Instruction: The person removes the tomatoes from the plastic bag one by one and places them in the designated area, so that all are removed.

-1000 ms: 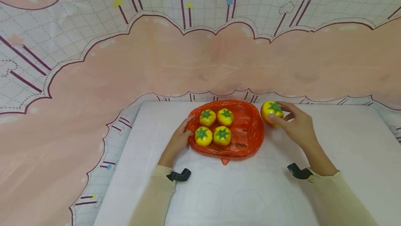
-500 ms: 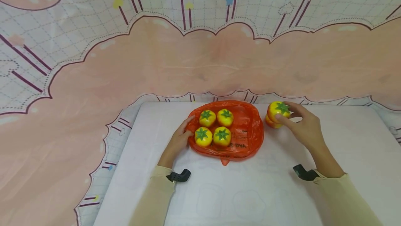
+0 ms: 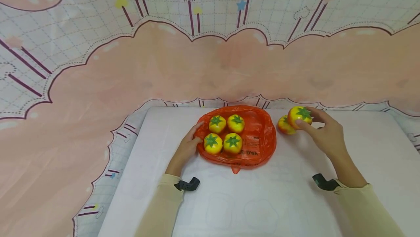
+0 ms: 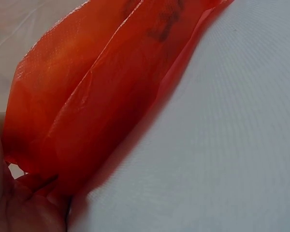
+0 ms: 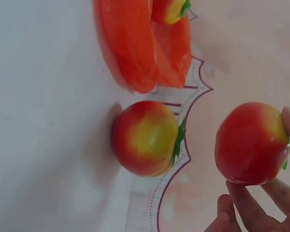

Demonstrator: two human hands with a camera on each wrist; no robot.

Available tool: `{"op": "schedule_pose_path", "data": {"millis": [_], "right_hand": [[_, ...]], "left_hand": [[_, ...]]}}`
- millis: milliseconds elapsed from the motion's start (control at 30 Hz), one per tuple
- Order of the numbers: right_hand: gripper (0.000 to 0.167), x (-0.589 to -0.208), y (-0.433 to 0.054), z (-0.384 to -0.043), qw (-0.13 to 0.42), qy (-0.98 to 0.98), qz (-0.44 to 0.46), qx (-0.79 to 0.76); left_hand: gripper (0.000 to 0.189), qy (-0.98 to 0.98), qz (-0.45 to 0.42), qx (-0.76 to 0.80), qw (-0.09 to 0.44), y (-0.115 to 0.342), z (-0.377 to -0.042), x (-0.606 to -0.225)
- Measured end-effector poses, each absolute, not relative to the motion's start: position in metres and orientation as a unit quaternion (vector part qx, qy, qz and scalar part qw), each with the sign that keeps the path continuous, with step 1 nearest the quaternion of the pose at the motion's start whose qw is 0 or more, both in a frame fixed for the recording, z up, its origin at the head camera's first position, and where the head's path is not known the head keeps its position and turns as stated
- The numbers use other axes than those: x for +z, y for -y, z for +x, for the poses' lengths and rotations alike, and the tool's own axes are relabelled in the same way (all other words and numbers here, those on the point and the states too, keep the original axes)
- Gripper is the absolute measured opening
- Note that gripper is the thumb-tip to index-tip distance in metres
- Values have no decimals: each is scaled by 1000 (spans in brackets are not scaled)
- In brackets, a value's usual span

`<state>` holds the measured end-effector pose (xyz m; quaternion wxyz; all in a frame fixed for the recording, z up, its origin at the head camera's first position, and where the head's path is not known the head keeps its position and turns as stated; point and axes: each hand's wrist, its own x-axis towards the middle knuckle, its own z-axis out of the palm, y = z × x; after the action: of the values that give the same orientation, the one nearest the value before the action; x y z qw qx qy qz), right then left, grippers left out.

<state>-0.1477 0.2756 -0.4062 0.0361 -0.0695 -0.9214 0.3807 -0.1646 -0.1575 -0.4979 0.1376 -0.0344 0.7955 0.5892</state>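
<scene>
My right hand point(image 3: 328, 133) holds a toy tomato point(image 3: 300, 117), red and yellow with a green star-shaped top, between thumb and fingers. In the right wrist view this held tomato point(image 5: 251, 143) is raised off the table. Just left of it a second tomato point(image 3: 284, 125) rests on the table, partly covered in the head view. An open red plastic bag point(image 3: 262, 138) with rolled-down sides lies at the middle, several like tomatoes point(image 3: 232, 143) standing in its left half. My left hand point(image 3: 187, 147) grips the bag's left rim, and the red film point(image 4: 101, 106) bunches at its fingers.
The white table point(image 3: 256, 208) runs up to a pink and white printed cloth point(image 3: 210, 69) behind and at the left. Black print shows on the bag's floor. Dark wrist cameras sit on both wrists.
My right hand has moved right with its tomato, away from the bag. Another tomato on the table has come into view beside the bag. The left hand stays put.
</scene>
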Motion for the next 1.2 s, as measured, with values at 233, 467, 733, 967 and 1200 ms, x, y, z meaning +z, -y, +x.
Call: {"op": "schedule_pose_path", "data": {"millis": [233,467,733,967,1200], "right_hand": [[75,-412,-286,-146,37,917,-86,387],[77,-417,-295,-145,39,914,-97,392],[79,-426,-301,-147,24,906,-125,404],[82,-436,-306,-149,6,892,-150,426],[86,-444,-312,-156,-20,885,-161,437]], "left_hand": [[64,-796,-48,586,143,158,-165,-498],[64,-795,-47,588,141,158,-165,-498],[64,-796,-41,587,144,158,-164,-497],[65,-795,-39,588,141,159,-162,-496],[65,-795,-28,591,135,159,-163,-496]]}}
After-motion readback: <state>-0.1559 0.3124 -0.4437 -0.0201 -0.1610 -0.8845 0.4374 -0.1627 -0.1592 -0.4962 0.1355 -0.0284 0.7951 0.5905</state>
